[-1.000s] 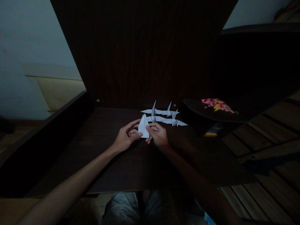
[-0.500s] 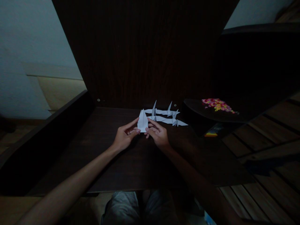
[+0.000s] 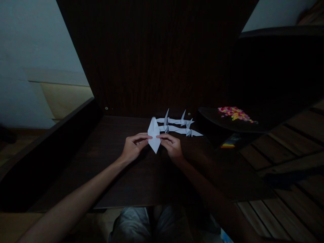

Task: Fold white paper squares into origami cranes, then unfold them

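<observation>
A white folded paper (image 3: 154, 136), shaped like a long diamond with a split upper point, is held just above the dark desk. My left hand (image 3: 134, 146) pinches its left edge between thumb and fingers. On the opposite edge, my right hand (image 3: 172, 146) grips it the same way. The lower point of the paper hangs towards me. Just behind and to the right of it stand several white origami cranes (image 3: 188, 131) in two rows, their wings touching or overlapping.
The dark wooden desktop (image 3: 121, 189) has a raised side board (image 3: 50, 145) on the left and a tall back panel (image 3: 162, 60). At right, a rounded dark shelf (image 3: 210, 116) carries a patch of pink, red and yellow dots (image 3: 236, 113). Wooden slats (image 3: 291, 145) lie beyond it.
The paper's lower flap, folded up before, now points down towards me, so the sheet looks longer. Both hands keep hold of its edges, with the thumbs shifted slightly upwards.
</observation>
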Available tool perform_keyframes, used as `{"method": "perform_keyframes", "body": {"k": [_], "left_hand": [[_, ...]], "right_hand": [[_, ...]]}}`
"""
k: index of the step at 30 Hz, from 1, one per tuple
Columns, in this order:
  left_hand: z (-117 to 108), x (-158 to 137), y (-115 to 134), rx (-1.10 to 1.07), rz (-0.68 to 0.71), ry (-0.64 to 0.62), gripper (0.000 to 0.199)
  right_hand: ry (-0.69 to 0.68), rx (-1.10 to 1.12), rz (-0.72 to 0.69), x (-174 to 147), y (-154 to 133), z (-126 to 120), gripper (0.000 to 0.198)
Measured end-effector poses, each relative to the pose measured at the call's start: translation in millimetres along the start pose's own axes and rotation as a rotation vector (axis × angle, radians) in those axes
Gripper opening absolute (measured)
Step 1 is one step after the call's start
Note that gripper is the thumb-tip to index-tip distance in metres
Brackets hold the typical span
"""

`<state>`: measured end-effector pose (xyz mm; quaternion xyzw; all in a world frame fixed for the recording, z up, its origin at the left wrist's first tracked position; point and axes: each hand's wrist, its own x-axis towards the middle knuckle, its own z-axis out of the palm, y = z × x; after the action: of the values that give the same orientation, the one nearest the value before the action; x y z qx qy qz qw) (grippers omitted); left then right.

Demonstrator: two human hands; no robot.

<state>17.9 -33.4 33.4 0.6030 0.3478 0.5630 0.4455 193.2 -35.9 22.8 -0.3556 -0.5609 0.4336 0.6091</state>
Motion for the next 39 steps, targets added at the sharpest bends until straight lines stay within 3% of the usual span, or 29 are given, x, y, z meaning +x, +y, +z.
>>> {"method": "perform_keyframes", "body": {"k": [7, 17, 25, 32, 39], "left_hand": [[-2.2, -1.7, 2.2, 0.025, -0.016, -0.009, 0.016], [5.4, -1.9, 2.6, -0.034, -0.083, 0.061, 0.033], [3.2, -1.6, 6.8, -0.055, -0.103, 0.022, 0.038], [3.8, -1.5, 2.0, -0.074, -0.058, 0.057, 0.034], [3.9, -2.4, -1.0, 0.038, 0.014, 0.027, 0.024]], "right_hand": [[-0.017, -0.03, 0.022, -1.6, 0.2, 0.0, 0.014], [0.102, 0.01, 0.024, -2.9, 2.9, 5.9, 0.034], [-0.007, 0.037, 0.037, -4.1, -3.4, 5.3, 0.04], [0.012, 0.039, 0.018, -6.3, -5.8, 5.6, 0.04], [-0.049, 0.042, 0.007, -11.8, -5.9, 10.9, 0.024]]}}
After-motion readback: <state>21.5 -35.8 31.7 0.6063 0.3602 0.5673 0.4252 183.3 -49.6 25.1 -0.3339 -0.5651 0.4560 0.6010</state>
